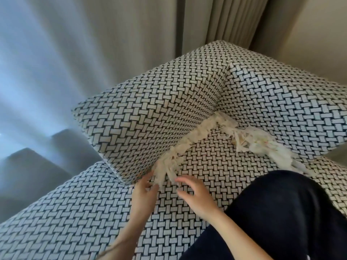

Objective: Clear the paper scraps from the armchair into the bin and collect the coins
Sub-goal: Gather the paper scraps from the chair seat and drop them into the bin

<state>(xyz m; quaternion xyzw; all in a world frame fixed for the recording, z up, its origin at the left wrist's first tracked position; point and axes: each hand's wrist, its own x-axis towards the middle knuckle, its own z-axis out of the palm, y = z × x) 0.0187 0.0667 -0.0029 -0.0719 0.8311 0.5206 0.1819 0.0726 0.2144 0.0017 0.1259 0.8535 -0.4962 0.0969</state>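
The armchair has paper scraps packed along its seat creases. The left hand and right hand hover at the near end, fingers loose, holding nothing. Careless raking could push shreds deeper or bury coins, none visible

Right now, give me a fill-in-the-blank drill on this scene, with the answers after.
The paper scraps line the creases of the patterned ____. Beside the left hand, the right hand, fingers spread, holds ____. Behind the seat hang long ____.
Missing words: armchair; nothing; curtains.
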